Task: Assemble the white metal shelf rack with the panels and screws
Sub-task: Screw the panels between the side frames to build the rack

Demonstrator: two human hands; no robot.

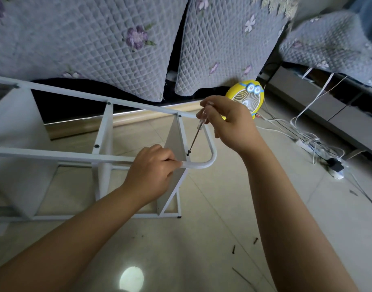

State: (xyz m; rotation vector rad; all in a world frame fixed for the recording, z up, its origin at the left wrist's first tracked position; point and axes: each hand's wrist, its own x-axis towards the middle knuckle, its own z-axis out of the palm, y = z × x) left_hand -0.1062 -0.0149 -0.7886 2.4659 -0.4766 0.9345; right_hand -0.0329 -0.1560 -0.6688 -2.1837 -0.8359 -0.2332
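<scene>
Left hand [151,171]: fingers curled over the near rail of the white rack [54,155], thumb tip pressed along the tube just short of where it bends into the rounded end. The grip is firm and closed round the tube.

Right hand [231,125]: raised above the rounded end, fingers and thumb pinching the clear handle of a screwdriver [198,128]. The shaft slants down and to the left. Its tip sits on a dark screw [188,153], which stands just above the near rail beside the edge of the end panel [175,138]. I cannot tell whether the screw has entered the metal.

Rack position: on its side on the tiled floor [212,207], running from the left edge of view to the rounded end between my hands. Two long rails lie roughly parallel, far and near. White panels stand between them: the end panel, a second panel [106,127] to its left, and a larger one at the far left. Dark screw heads show where the panels meet both rails.

Floor, near side: two loose screws [234,249] lie between my forearms, slightly apart. A round bright reflection shows at the bottom edge.

Beyond the rack: grey quilted cushions [86,39] with purple flower embroidery hang down to the floor. A yellow cartoon-faced fan [247,98] stands behind my right hand. To the right, white cables [307,106] trail across the tiles to a power strip [303,143].
</scene>
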